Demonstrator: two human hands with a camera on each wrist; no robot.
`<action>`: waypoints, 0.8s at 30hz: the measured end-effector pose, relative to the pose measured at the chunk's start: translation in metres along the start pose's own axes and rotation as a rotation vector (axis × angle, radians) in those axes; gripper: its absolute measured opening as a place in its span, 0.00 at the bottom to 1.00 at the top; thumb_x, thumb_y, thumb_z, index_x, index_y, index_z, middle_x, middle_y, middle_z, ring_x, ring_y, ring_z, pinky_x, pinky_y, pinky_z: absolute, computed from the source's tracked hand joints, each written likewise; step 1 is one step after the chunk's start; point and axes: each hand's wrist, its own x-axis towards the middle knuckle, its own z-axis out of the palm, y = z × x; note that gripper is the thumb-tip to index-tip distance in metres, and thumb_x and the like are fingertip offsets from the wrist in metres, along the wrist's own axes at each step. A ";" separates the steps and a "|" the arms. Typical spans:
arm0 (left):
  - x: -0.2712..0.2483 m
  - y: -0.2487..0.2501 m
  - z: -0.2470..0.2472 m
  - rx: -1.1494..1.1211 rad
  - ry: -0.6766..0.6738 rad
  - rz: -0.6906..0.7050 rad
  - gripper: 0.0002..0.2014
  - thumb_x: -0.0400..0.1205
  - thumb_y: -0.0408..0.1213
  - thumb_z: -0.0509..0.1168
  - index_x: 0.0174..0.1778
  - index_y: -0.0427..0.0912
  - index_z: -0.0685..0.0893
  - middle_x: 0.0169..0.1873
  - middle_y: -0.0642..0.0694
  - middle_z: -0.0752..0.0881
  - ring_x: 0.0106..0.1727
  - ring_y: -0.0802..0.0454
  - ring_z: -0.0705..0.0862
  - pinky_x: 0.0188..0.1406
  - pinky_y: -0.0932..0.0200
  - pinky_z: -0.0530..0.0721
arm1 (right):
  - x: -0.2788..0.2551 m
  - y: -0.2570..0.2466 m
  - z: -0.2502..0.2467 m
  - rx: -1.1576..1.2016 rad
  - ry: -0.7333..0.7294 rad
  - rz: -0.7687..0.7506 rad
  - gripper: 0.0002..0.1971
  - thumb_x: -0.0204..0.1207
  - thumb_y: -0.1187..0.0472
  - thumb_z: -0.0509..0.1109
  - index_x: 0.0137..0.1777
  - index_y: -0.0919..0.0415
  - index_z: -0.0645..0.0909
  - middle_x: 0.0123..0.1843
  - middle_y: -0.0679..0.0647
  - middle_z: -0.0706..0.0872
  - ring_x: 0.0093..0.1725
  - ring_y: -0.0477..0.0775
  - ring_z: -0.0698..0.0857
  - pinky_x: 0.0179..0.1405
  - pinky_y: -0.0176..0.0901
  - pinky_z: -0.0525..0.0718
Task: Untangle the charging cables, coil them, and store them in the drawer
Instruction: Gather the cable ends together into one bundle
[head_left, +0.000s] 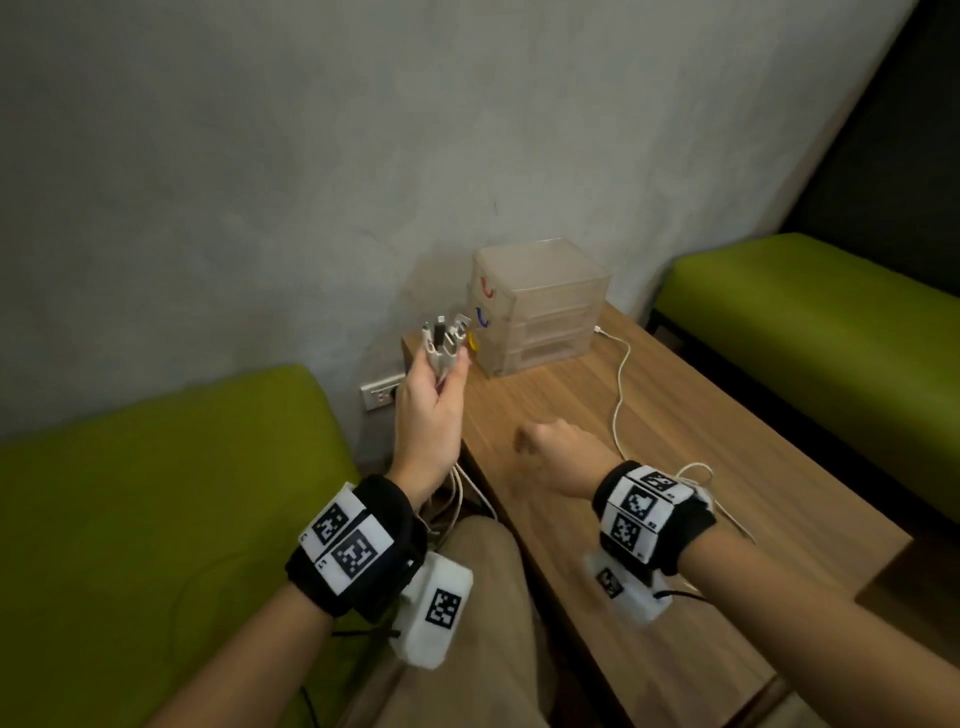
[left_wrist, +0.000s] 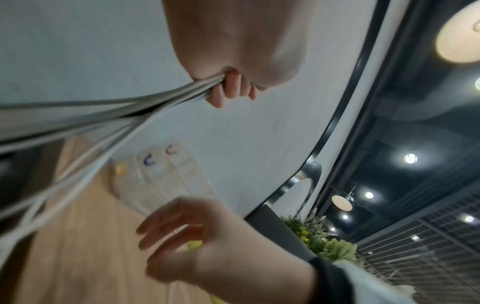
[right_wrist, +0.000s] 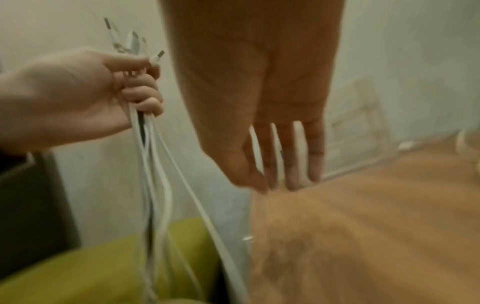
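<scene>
My left hand is up off the near-left corner of the tabletop, fingers curled tight round a bundle of charging cables, just below their plugs. Plug ends fan out above my fist; the rest hangs down past the table's left edge toward my lap, white strands w/ one dark one among them. Still loosely crossed lower down, so not untangled yet.

My right hand holds nothing. Wrist view shows the fingers straight, slightly parted, pointing down at the wood near the left edge; head view is blurred there, so can't tell if the tips touch the top.

One more white cable lies loose on the tabletop, running from beside the drawer unit back toward my right wrist, w/ a loop near the right edge.

The drawer unit sits at the far-left corner against the wall; all 3 drawers look closed.

Step, I reckon: sorting/untangling, early on. No coil made, nothing stored.

Next, prob.: right hand takes one strand under my left fist and draws it free downward, left grip easing just enough to let only that one slip. Plugs could snag on the others, so go slow.
</scene>
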 end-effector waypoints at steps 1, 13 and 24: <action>-0.001 -0.001 0.012 -0.069 -0.035 -0.042 0.08 0.84 0.37 0.58 0.43 0.53 0.79 0.29 0.61 0.83 0.31 0.72 0.77 0.38 0.60 0.74 | -0.006 0.015 -0.003 -0.138 -0.060 0.075 0.13 0.77 0.61 0.60 0.61 0.60 0.75 0.60 0.60 0.81 0.58 0.62 0.81 0.55 0.55 0.81; -0.035 0.000 0.107 -0.226 -0.387 -0.214 0.10 0.84 0.40 0.57 0.37 0.54 0.76 0.30 0.54 0.75 0.37 0.56 0.75 0.46 0.55 0.75 | -0.035 0.081 0.016 -0.330 -0.179 0.411 0.15 0.81 0.67 0.58 0.65 0.62 0.77 0.65 0.59 0.81 0.65 0.61 0.80 0.56 0.49 0.80; -0.023 -0.009 0.102 -0.169 -0.209 -0.103 0.01 0.79 0.40 0.66 0.43 0.50 0.79 0.28 0.55 0.80 0.31 0.65 0.80 0.35 0.72 0.77 | -0.022 0.065 -0.009 0.350 0.802 -0.002 0.05 0.76 0.59 0.69 0.43 0.60 0.83 0.38 0.49 0.87 0.37 0.46 0.84 0.40 0.45 0.85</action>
